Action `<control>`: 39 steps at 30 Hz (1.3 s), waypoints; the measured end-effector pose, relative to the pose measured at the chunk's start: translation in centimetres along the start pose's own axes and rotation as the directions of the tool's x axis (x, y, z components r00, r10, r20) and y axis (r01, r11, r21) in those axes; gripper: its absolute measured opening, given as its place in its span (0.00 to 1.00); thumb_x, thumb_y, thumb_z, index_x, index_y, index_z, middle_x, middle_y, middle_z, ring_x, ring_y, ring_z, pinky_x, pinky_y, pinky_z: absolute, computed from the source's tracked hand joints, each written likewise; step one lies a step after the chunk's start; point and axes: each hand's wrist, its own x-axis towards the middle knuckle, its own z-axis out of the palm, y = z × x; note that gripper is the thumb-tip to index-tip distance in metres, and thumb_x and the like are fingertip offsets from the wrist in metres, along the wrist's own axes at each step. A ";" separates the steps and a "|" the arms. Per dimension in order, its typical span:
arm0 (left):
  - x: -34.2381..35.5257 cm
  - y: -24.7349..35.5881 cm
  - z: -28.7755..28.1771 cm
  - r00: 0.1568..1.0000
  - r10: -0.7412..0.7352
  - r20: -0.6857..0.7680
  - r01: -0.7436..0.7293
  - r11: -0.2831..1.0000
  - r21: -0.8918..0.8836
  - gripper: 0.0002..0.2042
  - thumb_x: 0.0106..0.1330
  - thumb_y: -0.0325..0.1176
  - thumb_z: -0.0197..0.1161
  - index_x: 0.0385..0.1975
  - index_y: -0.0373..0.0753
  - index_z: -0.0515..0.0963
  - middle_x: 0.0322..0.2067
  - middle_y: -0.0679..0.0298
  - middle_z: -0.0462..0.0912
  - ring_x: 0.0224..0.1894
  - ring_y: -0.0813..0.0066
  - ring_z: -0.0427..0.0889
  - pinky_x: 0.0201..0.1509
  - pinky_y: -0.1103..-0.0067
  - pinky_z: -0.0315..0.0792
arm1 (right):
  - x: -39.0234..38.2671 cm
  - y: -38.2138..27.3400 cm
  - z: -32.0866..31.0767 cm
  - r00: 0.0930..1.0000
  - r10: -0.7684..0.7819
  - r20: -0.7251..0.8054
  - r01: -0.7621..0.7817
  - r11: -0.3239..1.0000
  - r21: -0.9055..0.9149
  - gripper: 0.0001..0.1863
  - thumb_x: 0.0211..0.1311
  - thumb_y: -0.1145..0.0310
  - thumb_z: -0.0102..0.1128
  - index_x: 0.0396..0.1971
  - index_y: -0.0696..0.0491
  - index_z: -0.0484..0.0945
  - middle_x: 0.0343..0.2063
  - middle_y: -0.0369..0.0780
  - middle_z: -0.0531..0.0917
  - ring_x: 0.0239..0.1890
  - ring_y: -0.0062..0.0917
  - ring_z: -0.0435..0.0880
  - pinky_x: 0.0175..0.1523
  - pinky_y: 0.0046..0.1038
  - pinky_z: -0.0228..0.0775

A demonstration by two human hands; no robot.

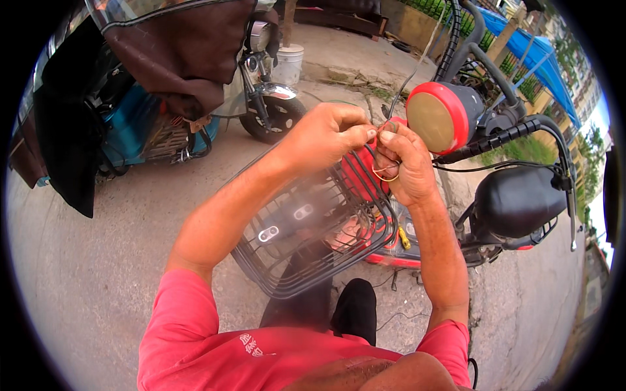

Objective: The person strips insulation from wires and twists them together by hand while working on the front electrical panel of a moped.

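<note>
Both hands meet above a black wire basket at the front of a red electric scooter. My left hand is closed, with thumb and forefinger pinching thin wires close to my right fingertips. My right hand is curled round the same wires, its thumb pressed to the forefinger. A yellow wire loops out below the right fingers. Just right of the hands is the scooter's round headlight, with a red rim. The exact wire ends between my fingertips are too small to make out.
Black handlebars with wrapped cables rise at the upper right, beside a black seat. A yellow-handled tool lies on the scooter's footboard. A teal scooter under a brown cover stands at the left, near a white bucket.
</note>
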 end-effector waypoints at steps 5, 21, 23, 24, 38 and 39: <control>0.5 -0.4 -0.6 0.799 0.599 0.044 -0.508 0.635 0.583 0.05 0.55 0.25 0.67 0.32 0.38 0.81 0.25 0.61 0.76 0.27 0.65 0.76 0.33 0.72 0.71 | 0.3 0.0 0.0 0.999 0.034 0.037 -0.037 0.996 0.078 0.04 0.62 0.70 0.55 0.32 0.53 0.71 0.20 0.26 0.61 0.18 0.10 0.57 0.20 0.16 0.49; -0.2 0.6 -0.6 0.981 -0.158 0.108 0.175 0.970 -0.167 0.19 0.70 0.44 0.55 0.36 0.32 0.81 0.24 0.64 0.80 0.30 0.78 0.79 0.37 0.80 0.72 | 0.1 0.1 -0.2 0.999 0.016 0.036 -0.019 0.997 0.075 0.04 0.61 0.72 0.56 0.31 0.52 0.70 0.20 0.27 0.63 0.18 0.11 0.58 0.22 0.17 0.51; -0.2 0.1 -0.2 0.976 -0.176 0.131 0.202 0.955 -0.219 0.18 0.70 0.44 0.55 0.33 0.32 0.80 0.22 0.66 0.79 0.29 0.79 0.78 0.35 0.79 0.71 | 0.3 0.3 -0.1 1.000 -0.003 0.018 0.002 0.999 0.054 0.04 0.61 0.71 0.57 0.32 0.53 0.70 0.19 0.27 0.63 0.18 0.11 0.58 0.22 0.17 0.51; -0.2 0.0 0.0 0.972 -0.185 0.144 0.216 0.945 -0.245 0.18 0.70 0.44 0.55 0.32 0.32 0.80 0.21 0.66 0.78 0.29 0.79 0.77 0.34 0.79 0.70 | 0.3 0.3 -0.1 1.000 -0.013 0.008 0.012 0.999 0.043 0.05 0.61 0.71 0.57 0.32 0.53 0.70 0.19 0.27 0.63 0.18 0.11 0.58 0.22 0.18 0.51; -0.1 -0.2 -1.0 0.845 0.535 0.014 -0.444 0.687 0.576 0.07 0.57 0.28 0.68 0.35 0.38 0.81 0.32 0.63 0.81 0.34 0.65 0.80 0.38 0.73 0.74 | 0.0 0.1 0.5 0.999 -0.009 -0.046 0.007 0.999 -0.046 0.08 0.62 0.68 0.61 0.34 0.53 0.72 0.20 0.26 0.67 0.17 0.08 0.60 0.21 0.15 0.53; -0.1 -0.1 -0.9 0.850 0.525 -0.033 -0.432 0.732 0.526 0.08 0.58 0.28 0.67 0.36 0.38 0.81 0.32 0.64 0.81 0.34 0.67 0.80 0.39 0.73 0.75 | 0.0 0.1 0.4 0.999 -0.016 -0.047 0.014 0.999 -0.050 0.08 0.62 0.69 0.62 0.34 0.53 0.72 0.20 0.26 0.68 0.17 0.08 0.60 0.21 0.15 0.53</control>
